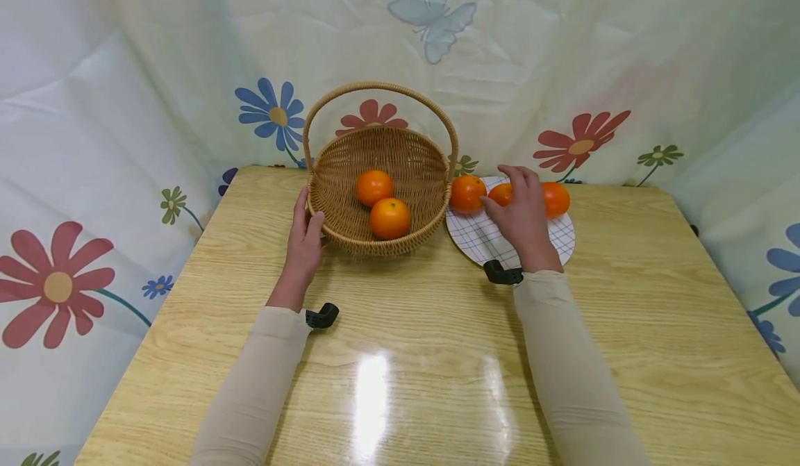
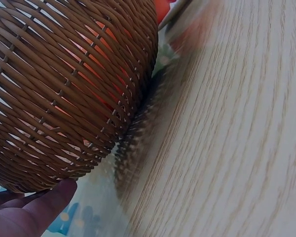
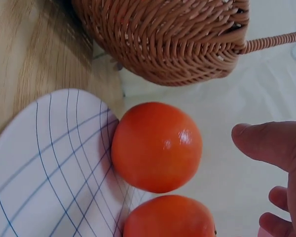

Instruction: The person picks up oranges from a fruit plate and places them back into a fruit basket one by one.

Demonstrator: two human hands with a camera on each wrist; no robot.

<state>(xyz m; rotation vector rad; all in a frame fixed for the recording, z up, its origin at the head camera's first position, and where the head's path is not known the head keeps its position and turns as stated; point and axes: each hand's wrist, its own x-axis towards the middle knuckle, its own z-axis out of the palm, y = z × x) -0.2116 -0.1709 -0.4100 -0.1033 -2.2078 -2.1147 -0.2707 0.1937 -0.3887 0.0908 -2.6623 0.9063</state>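
Head view: left hand [image 1: 304,240] touches the basket's [image 1: 415,167] left side, fingers near straight; right hand [image 1: 525,212], grip wide and empty, hovers over the plate [image 1: 481,233]. Probably the reach step; next calls for closing on a fruit [image 1: 467,195]. By tabletop's [image 1: 406,292] far edge: plate right of centre, three fruits showing; basket left of centre, two inside.

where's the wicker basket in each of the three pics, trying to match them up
Head: the wicker basket is just left of centre, mostly upper half.
Left wrist: its woven side fills the upper left.
Right wrist: woven side across the top, part of the handle reaching the right edge.
Shared landmark: the wooden table.
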